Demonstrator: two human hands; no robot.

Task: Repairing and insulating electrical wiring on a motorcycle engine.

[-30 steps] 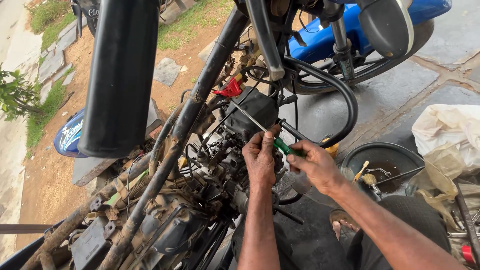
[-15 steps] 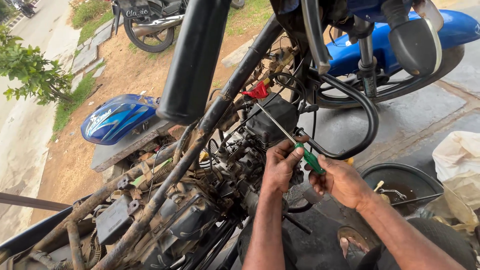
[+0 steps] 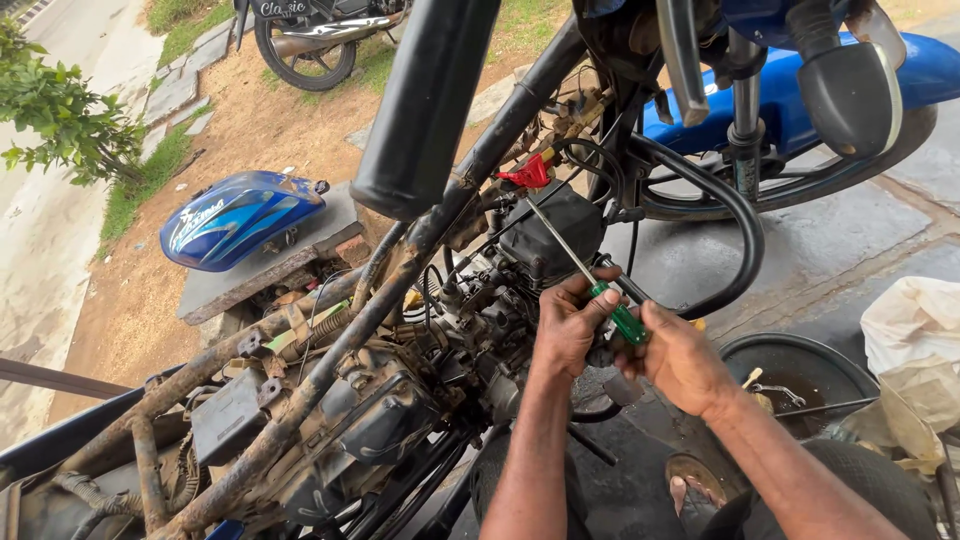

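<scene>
Two bare hands at work over the stripped motorbike frame, close to the engine. Left hand pressed against the engine parts, fingers curled shut around the lower shaft of a screwdriver just below the green handle. Right hand just beside it, fingers wrapped tight around that green handle, thumb lying along the top. Screwdriver tilted, metal shaft running up and to the left from the hands, tip near a small red plastic piece under the frame tube, beside a black box; exact contact at the tip impossible to tell. Thick black hose looping behind the hands. Rusty frame tubes slanting from lower left to upper right, tangled wires around the engine. Blue fuel tank resting on a stone slab, well apart to the left. Black round pan on the ground to the right of the right hand, small tools lying in it. White plastic bag at the far right edge. Blue mudguard and front wheel above, another motorbike parked in the background on the dirt.
</scene>
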